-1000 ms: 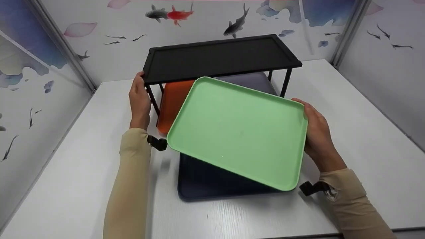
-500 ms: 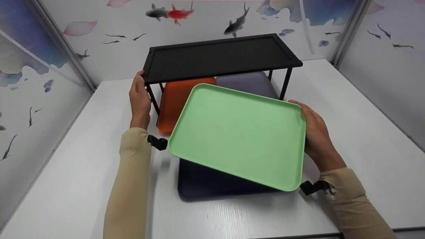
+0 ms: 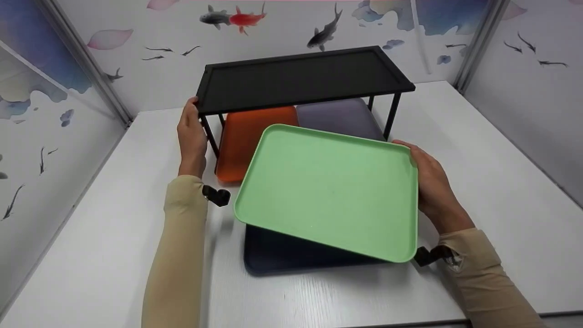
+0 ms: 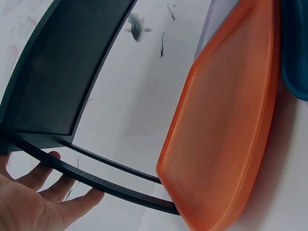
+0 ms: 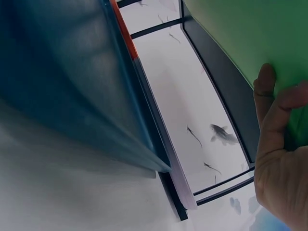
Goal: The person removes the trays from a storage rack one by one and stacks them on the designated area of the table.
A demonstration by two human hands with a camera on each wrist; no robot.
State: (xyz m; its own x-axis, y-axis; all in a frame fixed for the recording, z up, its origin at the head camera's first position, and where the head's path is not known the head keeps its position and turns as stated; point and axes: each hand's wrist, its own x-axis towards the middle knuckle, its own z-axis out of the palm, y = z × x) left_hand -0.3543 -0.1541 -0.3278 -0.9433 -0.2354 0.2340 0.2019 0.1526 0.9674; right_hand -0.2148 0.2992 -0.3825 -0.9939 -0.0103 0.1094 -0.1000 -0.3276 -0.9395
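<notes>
My right hand [image 3: 435, 182] grips the right edge of a light green tray [image 3: 328, 191], which is held tilted in the air. In the right wrist view, fingers [image 5: 267, 82] press the green tray's underside. Below it lies a dark blue tray [image 3: 291, 255], partly hidden. My left hand [image 3: 191, 134] touches the left end of a black rack [image 3: 305, 79]. Its fairly straight fingers [image 4: 82, 202] rest against a rack leg in the left wrist view. Under the rack sit an orange tray [image 3: 241, 146] and a greyish purple tray [image 3: 339, 114], side by side.
A white table [image 3: 104, 228] carries everything, with its front edge showing at the lower right. White panels printed with fish [image 3: 246, 19] enclose the back and both sides. The rack's right front leg [image 3: 392, 114] stands close behind the green tray.
My right hand has lowered the green tray and brought it slightly nearer, so more of the orange and purple trays shows. The left hand and rack look unmoved.
</notes>
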